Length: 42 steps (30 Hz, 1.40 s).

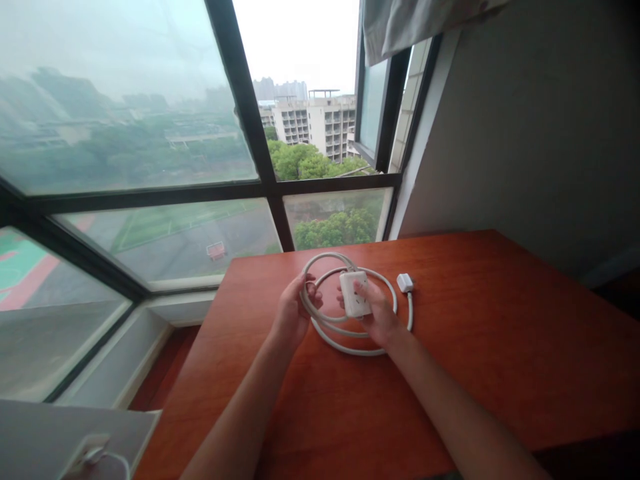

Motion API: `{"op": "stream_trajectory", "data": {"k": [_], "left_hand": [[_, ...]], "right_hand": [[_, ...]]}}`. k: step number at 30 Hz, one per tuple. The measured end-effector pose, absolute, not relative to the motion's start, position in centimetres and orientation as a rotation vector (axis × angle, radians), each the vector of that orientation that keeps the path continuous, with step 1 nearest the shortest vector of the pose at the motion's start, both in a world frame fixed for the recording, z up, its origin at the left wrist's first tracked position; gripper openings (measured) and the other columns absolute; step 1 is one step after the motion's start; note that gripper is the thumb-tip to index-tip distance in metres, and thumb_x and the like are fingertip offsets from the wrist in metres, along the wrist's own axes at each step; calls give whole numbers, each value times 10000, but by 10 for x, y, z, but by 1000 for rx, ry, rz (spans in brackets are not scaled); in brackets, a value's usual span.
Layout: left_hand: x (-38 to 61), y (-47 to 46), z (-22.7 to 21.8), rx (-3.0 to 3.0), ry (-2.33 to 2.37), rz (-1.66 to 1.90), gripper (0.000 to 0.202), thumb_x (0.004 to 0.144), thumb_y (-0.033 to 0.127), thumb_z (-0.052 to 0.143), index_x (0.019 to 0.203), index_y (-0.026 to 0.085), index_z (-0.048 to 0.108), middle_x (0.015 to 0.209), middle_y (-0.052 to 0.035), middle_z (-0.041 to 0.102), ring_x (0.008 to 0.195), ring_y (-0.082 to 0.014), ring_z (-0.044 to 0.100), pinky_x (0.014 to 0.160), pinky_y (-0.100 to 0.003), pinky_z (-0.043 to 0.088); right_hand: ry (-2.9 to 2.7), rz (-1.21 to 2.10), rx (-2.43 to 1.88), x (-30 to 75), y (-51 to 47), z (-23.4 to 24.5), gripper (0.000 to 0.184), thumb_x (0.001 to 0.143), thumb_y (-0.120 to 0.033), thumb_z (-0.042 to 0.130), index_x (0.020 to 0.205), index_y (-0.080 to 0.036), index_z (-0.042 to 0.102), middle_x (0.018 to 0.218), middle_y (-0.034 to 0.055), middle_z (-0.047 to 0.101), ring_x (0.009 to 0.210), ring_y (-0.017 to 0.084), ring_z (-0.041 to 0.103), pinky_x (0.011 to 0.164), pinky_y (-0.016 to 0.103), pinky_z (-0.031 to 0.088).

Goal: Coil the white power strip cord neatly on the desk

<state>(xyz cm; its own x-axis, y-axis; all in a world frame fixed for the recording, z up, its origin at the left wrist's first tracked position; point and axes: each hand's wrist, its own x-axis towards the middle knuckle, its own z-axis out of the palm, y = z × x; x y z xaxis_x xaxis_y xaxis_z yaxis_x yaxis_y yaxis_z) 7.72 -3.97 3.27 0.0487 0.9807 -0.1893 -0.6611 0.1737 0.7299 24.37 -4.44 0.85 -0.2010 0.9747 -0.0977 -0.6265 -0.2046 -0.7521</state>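
My right hand [377, 310] grips a small white power strip [356, 303], its thumb lying over the socket face. Loops of the strip's white cord [333, 258] pass through my left hand [294, 308], whose fingers curl round the coil. More of the cord lies in wide rings on the table below both hands. To the right, the white plug [405, 283] at the cord's end rests on the tabletop, apart from my hands.
The reddish-brown wooden table [480, 347] reaches up to dark-framed windows [270, 193]. A window sash [383, 113] is swung open at the upper right, beneath a curtain [415, 27]. A wall [530, 133] borders the right side. A wall outlet [90, 453] with something plugged in is at the lower left.
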Motion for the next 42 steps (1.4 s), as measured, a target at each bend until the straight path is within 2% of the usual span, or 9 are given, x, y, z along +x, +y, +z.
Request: {"op": "stream_trajectory", "data": {"k": [3, 8, 11, 15, 18, 21, 28, 35, 42], "left_hand": [[76, -38, 30, 590, 836, 1356, 290, 791, 391, 704, 861, 141, 576, 571, 49, 506, 486, -94, 541, 472, -187, 445], [69, -35, 31, 558, 768, 1323, 240, 822, 341, 680, 825, 150, 534, 505, 116, 332, 322, -13, 281, 341, -121, 256], [63, -34, 34, 536, 764, 1303, 207, 841, 306, 652, 809, 149, 520, 492, 123, 288, 310, -9, 218, 317, -117, 193], [58, -35, 38, 548, 787, 1276, 200, 847, 293, 639, 797, 148, 512, 484, 123, 272, 313, -12, 198, 309, -116, 171], [57, -36, 40, 560, 776, 1231, 191, 851, 289, 631, 804, 147, 513, 487, 122, 266, 318, -13, 196, 311, -110, 180], [55, -36, 42, 554, 748, 1188, 177, 860, 282, 618, 813, 147, 514, 490, 120, 261, 323, -12, 195, 315, -104, 192], [47, -34, 45, 565, 718, 1154, 155, 891, 267, 583, 820, 142, 525, 498, 116, 252, 332, -15, 174, 312, -105, 192], [35, -31, 46, 549, 649, 1097, 151, 906, 260, 573, 829, 134, 541, 515, 119, 192, 344, -18, 144, 321, -110, 208], [29, -32, 50, 608, 645, 1067, 158, 926, 263, 541, 840, 132, 558, 540, 113, 158, 363, -21, 112, 327, -106, 186]], "right_hand": [[-714, 1656, -708, 239, -46, 8, 407, 740, -431, 770, 1018, -191, 593, 901, 68, 712, 773, 222, 703, 658, 322, 580], [-918, 1598, -824, 239, -44, 2, 481, 788, -504, 703, 1121, -198, 541, 825, 29, 666, 674, 182, 659, 557, 278, 535], [-1172, 1446, -983, 242, -41, -6, 522, 827, -560, 624, 1205, -214, 524, 857, 15, 643, 682, 164, 620, 564, 267, 507], [-1439, 1197, -1153, 247, -37, -13, 475, 853, -556, 582, 1167, -200, 580, 931, 36, 662, 807, 180, 612, 697, 278, 482], [-1461, 1194, -1194, 251, -35, -11, 455, 827, -573, 599, 1025, -164, 616, 867, 42, 659, 780, 188, 605, 674, 278, 466], [-1379, 1334, -1138, 255, -34, -5, 475, 776, -593, 648, 946, -152, 607, 817, 31, 639, 720, 175, 592, 616, 263, 458], [-1373, 1523, -980, 264, -33, 4, 547, 753, -570, 700, 1112, -166, 620, 905, 38, 655, 754, 168, 615, 619, 252, 487], [-1464, 1511, -1049, 276, -31, 7, 506, 739, -596, 700, 954, -138, 677, 867, 61, 685, 728, 181, 632, 592, 255, 488], [-1672, 1311, -1080, 291, -26, 8, 473, 771, -538, 698, 1037, -147, 679, 911, 61, 703, 794, 209, 652, 650, 283, 496]]}}
